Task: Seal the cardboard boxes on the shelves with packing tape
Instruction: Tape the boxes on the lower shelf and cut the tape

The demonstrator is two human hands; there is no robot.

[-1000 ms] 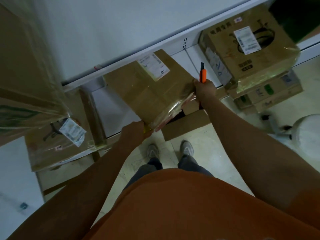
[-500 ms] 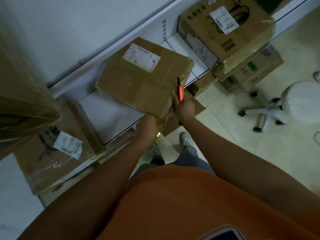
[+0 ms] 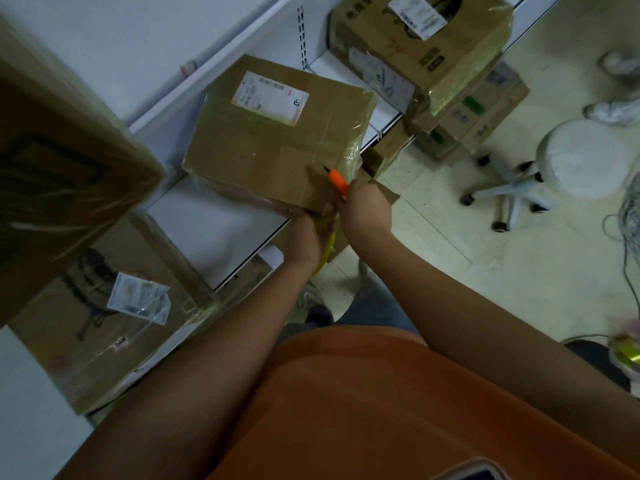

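a flat brown cardboard box (image 3: pixel 277 140) with a white label and glossy tape lay on the white metal shelf (image 3: pixel 214 230), the right hand (image 3: pixel 367 209) clenching an orange box cutter (image 3: pixel 337 180) against its near edge, left hand (image 3: pixel 308 237) gripping a yellowish tape roll (image 3: pixel 329 244) below, a white stool (image 3: pixel 581 157) nearby.

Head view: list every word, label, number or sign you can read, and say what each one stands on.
No text here is legible enough to quote.
White shipping label on the middle cardboard box: print blurred; only a small black mark at its corner.
Label on the upper right box: too small, as are the dark printed characters below it.
Label on the lower left box: blurred.
Green marks on the stacked boxes: unreadable.
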